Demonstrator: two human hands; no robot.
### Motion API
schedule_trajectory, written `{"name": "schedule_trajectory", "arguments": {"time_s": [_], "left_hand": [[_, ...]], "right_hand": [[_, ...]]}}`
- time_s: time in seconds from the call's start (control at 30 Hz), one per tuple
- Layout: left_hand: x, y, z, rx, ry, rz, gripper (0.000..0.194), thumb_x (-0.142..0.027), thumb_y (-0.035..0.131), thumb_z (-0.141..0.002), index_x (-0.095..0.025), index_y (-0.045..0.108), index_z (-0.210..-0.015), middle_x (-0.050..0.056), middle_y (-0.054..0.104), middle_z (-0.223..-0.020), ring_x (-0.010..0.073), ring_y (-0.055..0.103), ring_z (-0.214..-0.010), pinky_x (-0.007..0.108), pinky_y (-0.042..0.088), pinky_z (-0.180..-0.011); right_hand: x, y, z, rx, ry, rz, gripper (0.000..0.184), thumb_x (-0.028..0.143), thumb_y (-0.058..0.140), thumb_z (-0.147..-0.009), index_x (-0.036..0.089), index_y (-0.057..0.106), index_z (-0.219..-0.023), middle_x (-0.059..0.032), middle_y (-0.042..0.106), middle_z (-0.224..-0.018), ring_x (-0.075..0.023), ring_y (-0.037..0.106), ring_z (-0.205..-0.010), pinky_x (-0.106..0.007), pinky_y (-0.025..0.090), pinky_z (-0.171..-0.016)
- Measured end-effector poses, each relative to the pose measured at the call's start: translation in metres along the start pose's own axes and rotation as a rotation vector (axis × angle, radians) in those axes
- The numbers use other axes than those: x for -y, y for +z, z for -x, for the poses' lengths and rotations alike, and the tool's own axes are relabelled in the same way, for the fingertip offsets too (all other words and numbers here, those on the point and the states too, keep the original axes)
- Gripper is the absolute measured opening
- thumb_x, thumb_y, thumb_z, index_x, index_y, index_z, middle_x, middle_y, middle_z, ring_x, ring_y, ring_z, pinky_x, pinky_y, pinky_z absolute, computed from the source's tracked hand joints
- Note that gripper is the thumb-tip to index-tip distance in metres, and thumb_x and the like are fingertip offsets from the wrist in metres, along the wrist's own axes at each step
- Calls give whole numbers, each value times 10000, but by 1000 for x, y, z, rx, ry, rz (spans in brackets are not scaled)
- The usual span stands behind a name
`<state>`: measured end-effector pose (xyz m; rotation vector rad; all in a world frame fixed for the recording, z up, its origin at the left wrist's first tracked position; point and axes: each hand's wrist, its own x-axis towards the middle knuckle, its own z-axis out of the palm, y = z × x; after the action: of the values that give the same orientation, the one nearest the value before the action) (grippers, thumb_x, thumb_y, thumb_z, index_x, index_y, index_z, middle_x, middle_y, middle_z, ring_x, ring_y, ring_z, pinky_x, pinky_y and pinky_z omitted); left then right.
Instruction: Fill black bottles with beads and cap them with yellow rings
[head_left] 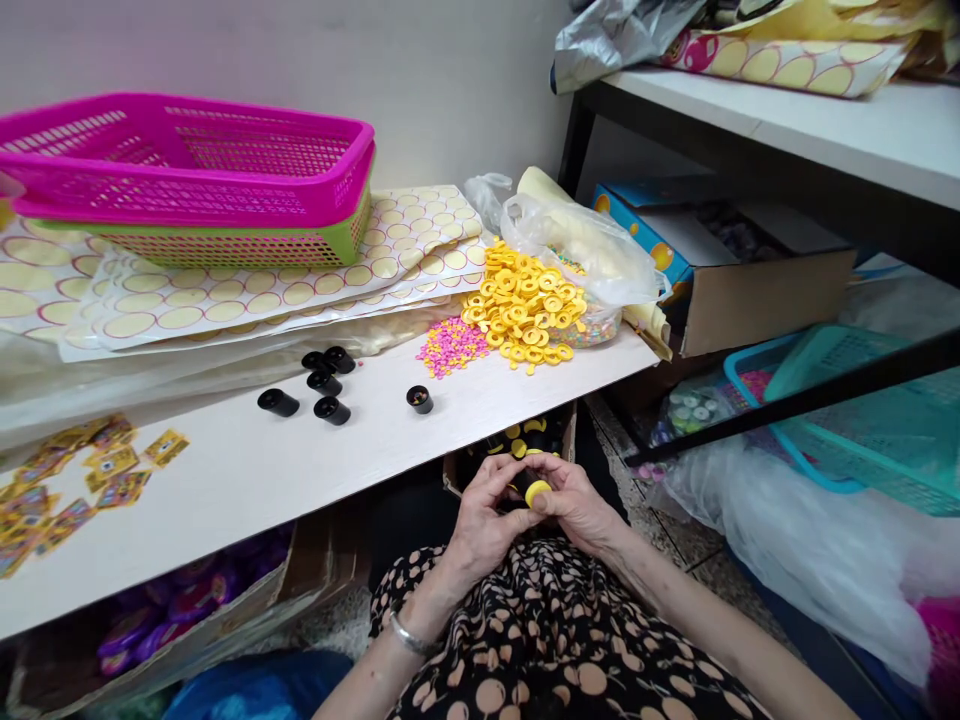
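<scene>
Above my lap, both hands are closed around a small black cylinder with a yellow cap (535, 490). My left hand (487, 510) grips it from the left, and my right hand (581, 505) has its thumb by the yellow cap. Just beyond my fingers, a box (452, 472) below the table edge contains more black and yellow pieces. On the white table stand several black cylinders (324, 383), with one black cylinder (420, 400) apart from them holding small bits. A heap of yellow ring-shaped caps (529, 300) lies beside a pile of tiny pink and yellow pieces (452, 347).
Stacked pink (225, 200) and green baskets sit on printed circle sheets (277, 295). Small printed stickers or cards (112, 465) lie at left. Under the table is a box of purple packages (187, 600). A shelf (825, 130), a blue carton (645, 235) and a teal basket (862, 420) are at right.
</scene>
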<state>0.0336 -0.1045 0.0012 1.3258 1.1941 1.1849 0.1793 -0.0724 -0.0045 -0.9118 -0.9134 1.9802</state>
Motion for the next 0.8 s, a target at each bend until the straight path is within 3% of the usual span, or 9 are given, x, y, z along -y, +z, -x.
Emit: {"name": "schedule_trajectory", "arguments": {"time_s": [0.17,0.3,0.47,0.63,0.8], "left_hand": [[7,-1,0,9,-44,35,409,-234,698,-677,-249,641,-1082,59,522,-1056,203,526,-1018,312,493,-832],[10,-1,-4,70,-12,-145,415,-191,718,-620,-222,668,-1031,59,568,-1021,205,556,-976,318,485,-843],[-2,7,-5,153,-33,-329,384,-209,752,-565,-190,697,-944,48,613,-908,185,594,-833,277,508,-728],[-3,10,-19,76,-165,-405,216,-250,695,-632,-162,701,-829,29,626,-760,148,580,-673,239,478,-599],[-11,-9,-37,-117,-171,-491,418,-333,765,-518,-168,681,-892,24,653,-763,174,578,-699,263,476,-624]], "right_hand": [[-2,-1,-1,-12,46,73,421,272,776,-564,185,603,-937,41,551,-688,-78,464,-600,-200,368,-552],[-1,-8,5,-2,78,233,419,274,777,-561,178,568,-912,94,431,-539,-41,332,-479,-175,231,-445],[4,-15,19,54,78,356,313,317,686,-677,171,552,-919,96,395,-513,-38,321,-453,-167,214,-421],[1,-8,-2,51,126,242,271,360,577,-748,142,573,-908,27,548,-621,-90,513,-489,-207,403,-462],[-6,1,-52,-113,17,161,344,417,661,-673,130,627,-861,-34,617,-761,-142,587,-660,-249,496,-565]]}}
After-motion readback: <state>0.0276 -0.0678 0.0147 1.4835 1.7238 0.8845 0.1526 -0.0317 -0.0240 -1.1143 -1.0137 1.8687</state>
